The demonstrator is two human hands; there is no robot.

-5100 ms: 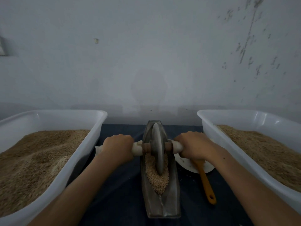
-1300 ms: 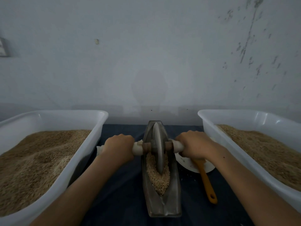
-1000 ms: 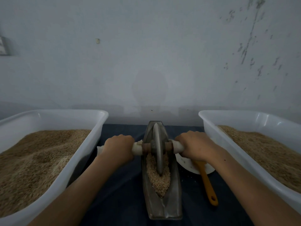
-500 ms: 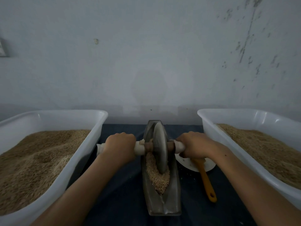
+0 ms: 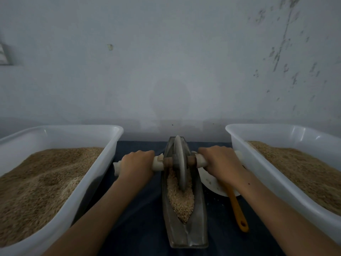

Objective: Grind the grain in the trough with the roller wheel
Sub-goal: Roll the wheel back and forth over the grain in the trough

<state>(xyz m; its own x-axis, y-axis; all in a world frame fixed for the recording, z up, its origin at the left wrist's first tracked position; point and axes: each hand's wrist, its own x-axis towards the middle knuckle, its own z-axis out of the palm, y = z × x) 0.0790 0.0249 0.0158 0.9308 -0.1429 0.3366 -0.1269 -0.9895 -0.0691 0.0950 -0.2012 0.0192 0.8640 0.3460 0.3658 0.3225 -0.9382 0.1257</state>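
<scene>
A narrow grey metal trough [image 5: 195, 231] lies lengthwise on the dark cloth between my arms. Pale grain [image 5: 181, 202] fills its middle and near part. The grey roller wheel [image 5: 180, 163] stands upright in the far half of the trough, its lower edge sunk in the grain. A wooden axle with white handle ends runs through the wheel. My left hand [image 5: 137, 165] grips the left handle. My right hand [image 5: 219, 162] grips the right handle. The grain under the wheel is hidden.
A white plastic tub [image 5: 103, 163] of brown grain stands at the left, another white tub [image 5: 252, 163] of grain at the right. A white dish [image 5: 212, 183] with an orange-handled tool [image 5: 238, 209] lies right of the trough. A grey wall rises close behind.
Both hands have kept their grip on the handles throughout. The wheel has rolled slightly toward the trough's far end over the last second.
</scene>
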